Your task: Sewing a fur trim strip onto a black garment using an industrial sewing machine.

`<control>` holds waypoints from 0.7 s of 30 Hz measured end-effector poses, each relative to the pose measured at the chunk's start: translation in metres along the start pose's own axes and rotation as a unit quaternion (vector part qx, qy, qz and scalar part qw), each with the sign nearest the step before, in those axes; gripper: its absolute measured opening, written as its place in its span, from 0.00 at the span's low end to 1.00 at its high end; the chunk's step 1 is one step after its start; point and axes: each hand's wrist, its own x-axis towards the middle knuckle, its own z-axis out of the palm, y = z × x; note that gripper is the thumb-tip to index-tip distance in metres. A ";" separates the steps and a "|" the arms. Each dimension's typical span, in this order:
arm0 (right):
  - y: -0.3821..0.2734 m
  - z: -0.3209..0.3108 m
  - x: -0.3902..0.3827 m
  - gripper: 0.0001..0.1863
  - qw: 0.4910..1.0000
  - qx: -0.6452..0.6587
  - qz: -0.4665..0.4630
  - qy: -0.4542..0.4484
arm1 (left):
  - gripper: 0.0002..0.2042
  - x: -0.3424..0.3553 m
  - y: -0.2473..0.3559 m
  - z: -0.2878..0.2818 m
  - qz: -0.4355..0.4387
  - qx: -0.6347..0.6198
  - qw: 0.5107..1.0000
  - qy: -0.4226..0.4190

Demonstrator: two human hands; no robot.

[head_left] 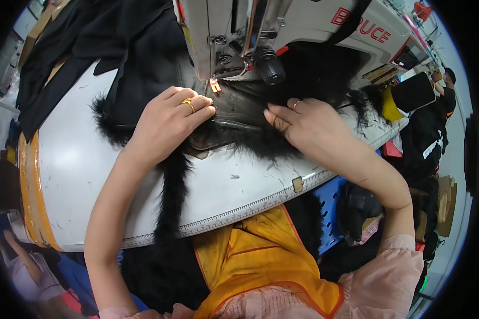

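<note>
A black garment [234, 109] with fluffy fur trim [261, 141] lies under the needle area of a white sewing machine [314, 21]. My left hand [170, 119], a gold ring on one finger, presses its curled fingers together on the dark cloth just in front of the red-tipped presser foot [214, 86]. Right of the foot, my right hand [314, 125] has its thumb and fingers closed on the fur-edged side of the garment. Part of its grip is hidden in the fur. A narrow fur strip [173, 191] hangs from beneath my left hand over the table edge.
The white table [80, 175] has a ruler tape [250, 207] along its curved front edge. More black cloth [85, 48] is heaped at the far left. A blue plastic crate [330, 212] stands below, at right. Another person [448, 80] is at the far right.
</note>
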 end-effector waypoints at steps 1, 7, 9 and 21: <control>-0.002 0.003 -0.004 0.23 1.000 -0.003 0.004 -0.003 | 0.11 0.002 0.002 -0.001 0.005 0.008 1.000 -0.013; -0.024 -0.012 0.025 0.30 0.992 0.055 -0.017 0.115 | 0.14 -0.001 0.000 0.002 -0.020 -0.071 0.997 0.017; -0.031 0.002 0.048 0.32 0.993 0.064 0.078 0.061 | 0.17 0.002 0.002 0.001 -0.094 -0.109 0.990 0.004; -0.025 0.023 0.022 0.32 0.989 0.037 0.054 0.131 | 0.18 -0.011 -0.016 -0.008 0.037 -0.080 0.996 -0.018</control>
